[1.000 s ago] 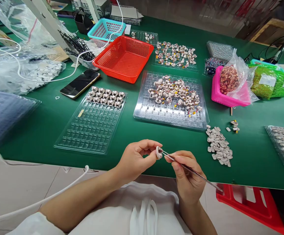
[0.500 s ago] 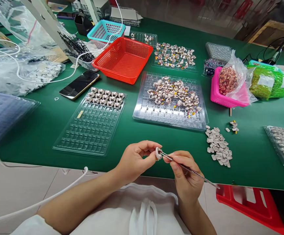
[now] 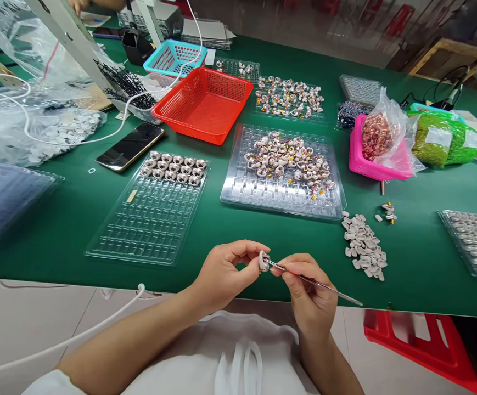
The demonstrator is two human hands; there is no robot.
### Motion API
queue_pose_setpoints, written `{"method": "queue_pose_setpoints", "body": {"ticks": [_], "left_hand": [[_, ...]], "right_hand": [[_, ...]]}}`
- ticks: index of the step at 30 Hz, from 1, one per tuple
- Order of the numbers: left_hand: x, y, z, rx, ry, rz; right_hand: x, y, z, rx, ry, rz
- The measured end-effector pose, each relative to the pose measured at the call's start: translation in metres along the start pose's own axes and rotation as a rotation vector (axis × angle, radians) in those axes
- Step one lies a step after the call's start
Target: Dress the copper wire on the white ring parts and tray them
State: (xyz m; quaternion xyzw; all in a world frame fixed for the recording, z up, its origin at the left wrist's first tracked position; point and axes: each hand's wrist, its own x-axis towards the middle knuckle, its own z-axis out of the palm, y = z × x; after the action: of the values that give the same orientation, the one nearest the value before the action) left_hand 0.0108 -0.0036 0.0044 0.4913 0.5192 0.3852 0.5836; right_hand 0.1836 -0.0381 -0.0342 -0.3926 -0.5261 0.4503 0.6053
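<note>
Quietly, left hand (image 3: 226,273) pinching a small white earbud-like part (image 3: 263,261), right hand (image 3: 311,292) pinching metal tweezers (image 3: 316,283), tips at the part, both above the table's near edge, pale pieces (image 3: 365,247) to the right.

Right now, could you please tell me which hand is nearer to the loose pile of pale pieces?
Right. The right hand, gripping the metal tool, is near the pile of pale pieces, to its left; the left hand, pinching the small part, is farther left.
</note>
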Motion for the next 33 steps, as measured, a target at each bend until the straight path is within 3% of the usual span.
{"method": "queue_pose_setpoints", "body": {"ticks": [6, 11, 17, 27, 33], "left_hand": [[-0.001, 0.004, 0.000, 0.080, -0.034, 0.061], [-0.002, 0.005, 0.000, 0.045, -0.030, 0.062], [-0.003, 0.003, 0.005, -0.022, -0.032, 0.120], [-0.007, -0.006, 0.003, 0.058, 0.008, 0.232], [-0.006, -0.008, -0.001, 0.054, -0.067, 0.369]], "right_hand": [[0.010, 0.001, -0.004, 0.103, -0.026, 0.034], [0.012, -0.009, -0.009, -0.021, 0.021, 0.026], [0.008, -0.007, 0.002, -0.275, -0.135, 0.131], [0.010, 0.002, 0.021, -0.249, -0.001, 0.110], [0.013, 0.001, 0.024, -0.112, 0.039, 0.139]]}}
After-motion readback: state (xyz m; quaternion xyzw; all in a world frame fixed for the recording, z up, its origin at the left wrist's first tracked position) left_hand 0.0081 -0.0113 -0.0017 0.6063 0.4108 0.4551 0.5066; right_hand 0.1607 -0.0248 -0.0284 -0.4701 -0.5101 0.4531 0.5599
